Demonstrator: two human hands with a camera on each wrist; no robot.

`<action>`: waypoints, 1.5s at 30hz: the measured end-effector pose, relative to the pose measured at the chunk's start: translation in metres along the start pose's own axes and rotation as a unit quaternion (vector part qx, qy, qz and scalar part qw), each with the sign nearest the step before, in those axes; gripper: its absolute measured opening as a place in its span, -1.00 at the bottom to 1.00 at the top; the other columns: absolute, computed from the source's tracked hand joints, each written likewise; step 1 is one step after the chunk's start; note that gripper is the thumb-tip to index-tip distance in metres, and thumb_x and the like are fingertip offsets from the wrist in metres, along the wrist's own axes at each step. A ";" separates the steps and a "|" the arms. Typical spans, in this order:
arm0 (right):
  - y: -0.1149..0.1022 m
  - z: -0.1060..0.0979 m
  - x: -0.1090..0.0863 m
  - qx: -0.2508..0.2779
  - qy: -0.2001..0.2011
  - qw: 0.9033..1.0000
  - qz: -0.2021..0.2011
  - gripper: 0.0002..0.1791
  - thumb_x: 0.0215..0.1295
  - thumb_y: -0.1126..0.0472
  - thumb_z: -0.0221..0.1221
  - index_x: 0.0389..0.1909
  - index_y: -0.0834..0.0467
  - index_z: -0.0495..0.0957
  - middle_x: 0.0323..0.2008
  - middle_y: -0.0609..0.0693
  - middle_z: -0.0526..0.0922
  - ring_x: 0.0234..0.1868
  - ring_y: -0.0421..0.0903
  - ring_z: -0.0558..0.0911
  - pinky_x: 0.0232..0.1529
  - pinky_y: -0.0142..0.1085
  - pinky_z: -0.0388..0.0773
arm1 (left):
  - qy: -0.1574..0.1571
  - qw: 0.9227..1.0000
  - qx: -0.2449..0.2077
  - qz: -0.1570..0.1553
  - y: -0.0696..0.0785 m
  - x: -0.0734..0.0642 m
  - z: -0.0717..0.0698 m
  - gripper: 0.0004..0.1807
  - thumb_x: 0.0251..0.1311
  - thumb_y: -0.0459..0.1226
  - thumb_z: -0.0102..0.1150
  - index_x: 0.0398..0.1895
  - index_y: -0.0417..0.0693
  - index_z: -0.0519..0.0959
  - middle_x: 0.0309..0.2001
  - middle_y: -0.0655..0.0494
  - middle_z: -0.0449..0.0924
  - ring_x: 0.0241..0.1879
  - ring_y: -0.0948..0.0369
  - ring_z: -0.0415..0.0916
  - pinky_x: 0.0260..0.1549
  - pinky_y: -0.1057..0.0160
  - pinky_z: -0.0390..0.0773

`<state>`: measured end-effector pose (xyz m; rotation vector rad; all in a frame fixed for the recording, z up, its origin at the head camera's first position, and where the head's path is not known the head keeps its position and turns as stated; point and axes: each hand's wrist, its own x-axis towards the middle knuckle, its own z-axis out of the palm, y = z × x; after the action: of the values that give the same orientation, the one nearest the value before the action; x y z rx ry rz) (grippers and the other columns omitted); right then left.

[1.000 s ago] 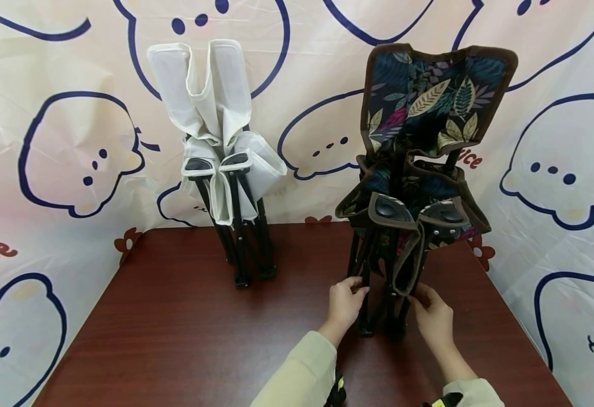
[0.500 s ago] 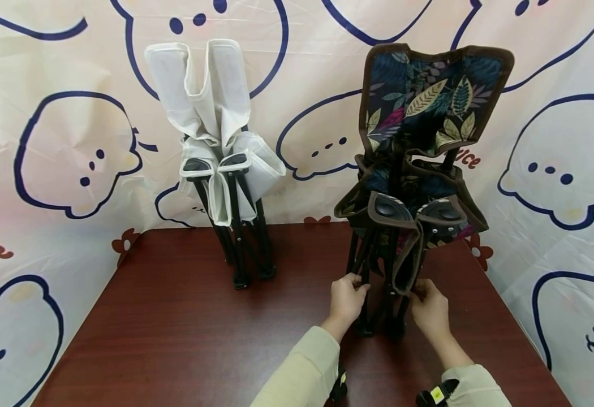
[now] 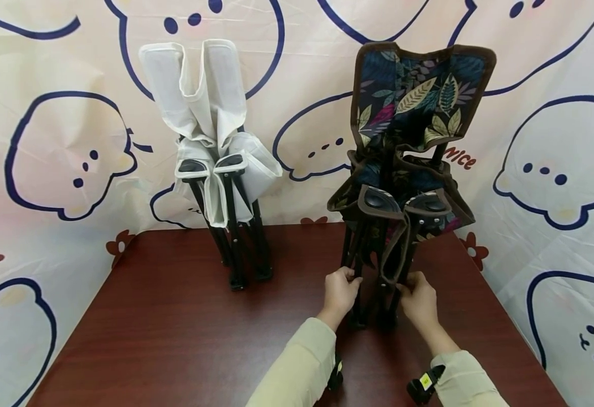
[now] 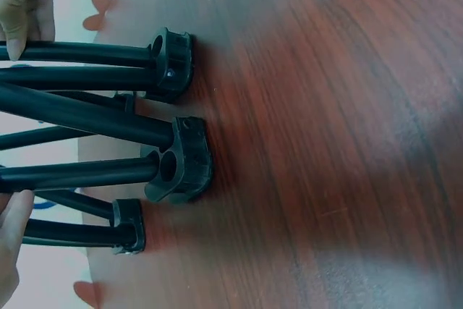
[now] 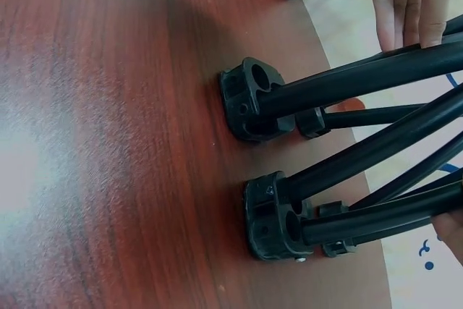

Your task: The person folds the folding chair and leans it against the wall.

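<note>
A folded camping chair with dark leaf-print fabric and brown edging (image 3: 424, 96) stands upright on the table in the head view. My left hand (image 3: 341, 291) pinches one of its black legs on the left side. On the right side, my right hand (image 3: 420, 299) pinches another leg between thumb and fingers. Black plastic feet (image 4: 189, 157) under the legs rest on the tabletop in the left wrist view. The right wrist view shows the feet (image 5: 275, 215) close together, with the leg tubes (image 5: 362, 85) bunched. Both hands' fingertips are partly hidden by the legs.
A second folded chair, white with black legs (image 3: 220, 113), stands farther back on the left. Both chairs are on a reddish-brown wooden table (image 3: 185, 339). Behind them hangs a backdrop (image 3: 297, 34) with cartoon outlines.
The leaf-print chair has shifted slightly left and back, with both hands keeping their grip on its legs. The white chair stays put while the head view drifts a little.
</note>
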<state>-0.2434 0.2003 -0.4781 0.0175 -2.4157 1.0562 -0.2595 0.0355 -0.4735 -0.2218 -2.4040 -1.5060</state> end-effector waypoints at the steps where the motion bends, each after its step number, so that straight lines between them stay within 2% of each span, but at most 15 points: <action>1: 0.000 0.001 0.001 0.001 0.001 1.000 -0.001 -0.84 0.00 0.45 0.14 -0.36 0.36 0.40 -0.45 0.23 0.54 -0.42 0.10 0.53 -0.43 -0.09 0.43 | 0.001 1.000 0.002 -0.003 0.000 0.001 -0.001 -0.89 -0.02 -0.37 0.18 -0.41 -0.26 0.56 -0.52 0.02 0.54 -0.59 0.31 0.45 -0.64 0.47 0.41; 10: -0.001 0.009 0.010 0.011 0.001 1.000 0.002 -0.85 0.01 0.44 0.14 -0.37 0.34 0.41 -0.44 0.21 0.55 -0.41 0.08 0.53 -0.42 -0.10 0.43 | -0.007 1.000 0.025 -0.017 -0.002 0.014 -0.003 -0.89 -0.01 -0.35 0.17 -0.41 -0.24 0.55 -0.51 0.04 0.53 -0.60 0.32 0.43 -0.65 0.46 0.40; 13: -0.001 0.010 0.014 0.014 -0.001 1.000 -0.006 -0.86 0.00 0.44 0.15 -0.38 0.35 0.41 -0.47 0.20 0.54 -0.45 0.06 0.53 -0.47 -0.14 0.43 | -0.009 0.999 0.030 -0.017 -0.003 0.018 -0.004 -0.89 0.00 -0.35 0.17 -0.41 -0.23 0.55 -0.52 0.04 0.53 -0.62 0.32 0.42 -0.65 0.46 0.40; 18: -0.001 0.012 0.022 0.011 -0.004 1.000 -0.007 -0.87 0.01 0.42 0.16 -0.40 0.35 0.43 -0.52 0.18 0.54 -0.52 0.02 0.51 -0.56 -0.21 0.39 | -0.029 0.999 0.034 -0.016 -0.005 0.027 -0.005 -0.86 0.03 -0.34 0.14 -0.35 -0.24 0.55 -0.47 0.00 0.54 -0.61 0.34 0.41 -0.63 0.45 0.40; 22: -0.001 0.016 0.029 0.016 -0.006 1.000 -0.007 -0.90 0.01 0.42 0.17 -0.43 0.33 0.44 -0.55 0.16 0.53 -0.57 -0.01 0.48 -0.60 -0.26 0.36 | -0.039 0.997 0.066 -0.019 -0.004 0.034 -0.009 -0.82 0.04 -0.32 0.14 -0.30 -0.25 0.55 -0.38 -0.07 0.56 -0.54 0.28 0.47 -0.58 0.43 0.44; 27: -0.002 0.022 0.036 0.019 0.007 1.000 -0.014 -0.91 0.01 0.41 0.18 -0.45 0.33 0.47 -0.55 0.17 0.55 -0.60 -0.03 0.47 -0.61 -0.29 0.35 | -0.035 0.994 0.097 -0.033 -0.001 0.041 -0.011 -0.78 0.05 -0.30 0.13 -0.26 -0.26 0.55 -0.30 -0.12 0.56 -0.42 0.17 0.53 -0.52 0.38 0.48; 31: -0.006 0.026 0.035 0.016 0.032 0.999 0.001 -0.91 -0.01 0.41 0.19 -0.46 0.34 0.49 -0.56 0.19 0.56 -0.61 -0.03 0.48 -0.63 -0.29 0.36 | -0.014 0.993 0.109 -0.049 0.000 0.042 -0.010 -0.81 0.03 -0.29 0.15 -0.32 -0.24 0.59 -0.35 -0.08 0.58 -0.40 0.15 0.53 -0.54 0.39 0.48; 39: -0.017 0.036 0.031 0.031 0.076 0.995 0.053 -0.92 0.05 0.38 0.14 -0.43 0.35 0.52 -0.56 0.23 0.57 -0.68 -0.03 0.49 -0.71 -0.34 0.34 | 0.062 0.990 0.111 -0.066 0.004 0.039 -0.004 -0.88 0.00 -0.30 0.18 -0.44 -0.18 0.63 -0.45 -0.03 0.60 -0.46 0.14 0.53 -0.53 0.33 0.50; 42: -0.020 0.041 0.030 0.031 0.103 0.992 0.072 -0.90 0.04 0.38 0.15 -0.42 0.36 0.54 -0.55 0.23 0.57 -0.64 0.01 0.50 -0.67 -0.30 0.37 | 0.078 0.988 0.104 -0.080 0.007 0.037 -0.001 -0.86 0.02 -0.29 0.16 -0.41 -0.18 0.64 -0.44 -0.02 0.60 -0.45 0.13 0.54 -0.50 0.30 0.51; 45: -0.024 0.044 0.031 0.032 0.118 0.989 0.089 -0.87 0.05 0.38 0.14 -0.39 0.36 0.56 -0.51 0.24 0.58 -0.59 0.05 0.52 -0.61 -0.24 0.40 | 0.080 0.988 0.088 -0.096 0.009 0.035 0.001 -0.80 0.04 -0.28 0.14 -0.30 -0.21 0.61 -0.38 -0.05 0.60 -0.37 0.11 0.54 -0.44 0.26 0.53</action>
<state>-0.2849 0.1585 -0.4733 -0.2905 -2.2003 1.1447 -0.2903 0.0392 -0.4549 0.1672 -2.4657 -1.3199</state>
